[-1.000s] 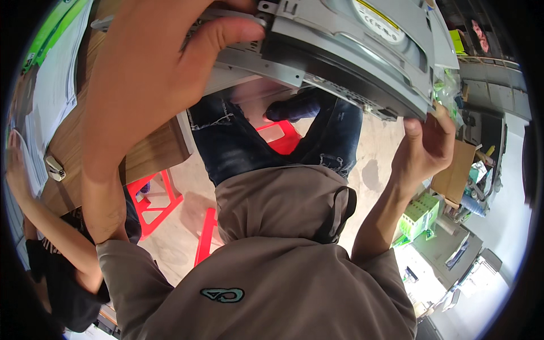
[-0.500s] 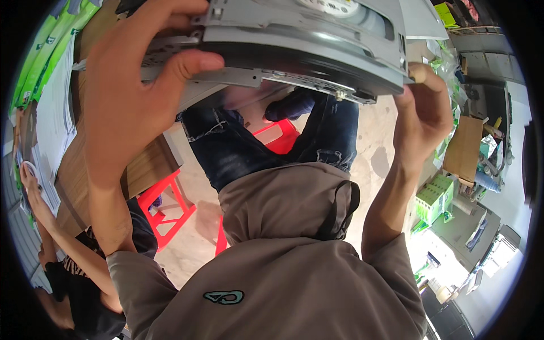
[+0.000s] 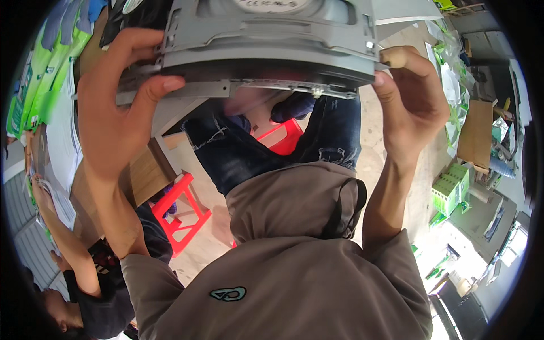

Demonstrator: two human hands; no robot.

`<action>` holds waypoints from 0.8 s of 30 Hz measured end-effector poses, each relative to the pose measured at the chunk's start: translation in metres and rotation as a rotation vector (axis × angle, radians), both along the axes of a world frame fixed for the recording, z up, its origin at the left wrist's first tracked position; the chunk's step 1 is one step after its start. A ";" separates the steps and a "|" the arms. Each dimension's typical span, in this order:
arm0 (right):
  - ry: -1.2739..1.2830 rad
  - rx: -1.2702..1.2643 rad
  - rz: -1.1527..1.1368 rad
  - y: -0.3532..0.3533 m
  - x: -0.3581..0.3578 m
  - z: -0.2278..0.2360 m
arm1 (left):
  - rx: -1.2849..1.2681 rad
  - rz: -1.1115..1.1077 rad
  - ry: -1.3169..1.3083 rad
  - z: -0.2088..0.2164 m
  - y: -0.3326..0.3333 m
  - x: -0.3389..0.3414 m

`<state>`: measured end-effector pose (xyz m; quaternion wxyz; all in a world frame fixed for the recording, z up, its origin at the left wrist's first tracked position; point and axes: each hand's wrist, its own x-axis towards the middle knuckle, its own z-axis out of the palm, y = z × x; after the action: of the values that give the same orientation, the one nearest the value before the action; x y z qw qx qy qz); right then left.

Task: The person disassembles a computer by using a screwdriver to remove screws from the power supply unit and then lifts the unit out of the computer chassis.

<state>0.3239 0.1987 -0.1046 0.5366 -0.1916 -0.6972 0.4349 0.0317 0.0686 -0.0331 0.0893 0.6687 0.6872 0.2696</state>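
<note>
A grey metal optical disc drive (image 3: pixel 260 37) with a dark front strip and a round white label on top is held up at the top of the view. My left hand (image 3: pixel 116 102) is closed on its left end, thumb below and fingers at the side. At the right front corner, the thumb and forefinger of my right hand (image 3: pixel 416 93) pinch the drive. Below the dark strip runs a thin perforated metal rail (image 3: pixel 283 88); whether it belongs to the drive, I cannot tell. The drive's far part is cut off by the frame.
On the left, a brown tabletop (image 3: pixel 150 175) bears papers and green packs (image 3: pixel 39 96). A co-worker's arm (image 3: pixel 68 238) reaches over papers there. A red stool (image 3: pixel 184 215) stands below the table's edge. A green crate (image 3: pixel 450 190) and a cardboard piece (image 3: pixel 475 136) lie to the right.
The drive and both my hands have shifted left in the view, and the drive sits more level. My grip stays the same. The co-worker's arm and body have moved lower in the view.
</note>
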 end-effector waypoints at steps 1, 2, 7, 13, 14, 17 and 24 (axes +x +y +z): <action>-0.010 0.014 -0.008 0.001 0.000 0.000 | 0.009 0.027 0.009 -0.001 -0.001 0.001; -0.001 0.020 -0.021 0.001 0.000 0.000 | 0.020 0.053 0.017 -0.002 -0.001 0.002; -0.105 0.011 -0.089 -0.001 -0.001 0.003 | 0.119 0.015 0.100 -0.003 -0.004 0.005; -0.077 -0.011 -0.081 0.000 -0.002 0.015 | 0.150 0.009 0.112 0.007 0.002 0.008; -0.082 -0.014 -0.070 0.000 -0.001 0.015 | 0.136 0.034 0.072 0.004 0.001 0.010; -0.091 -0.037 -0.038 0.002 0.000 0.018 | 0.182 0.104 0.145 0.000 -0.002 0.020; -0.018 0.014 0.071 0.018 0.002 0.012 | 0.162 0.141 0.172 -0.002 -0.005 0.019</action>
<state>0.3258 0.2164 -0.0931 0.5158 -0.1670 -0.7114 0.4472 0.0503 0.0636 -0.0347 -0.0433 0.6443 0.7137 0.2714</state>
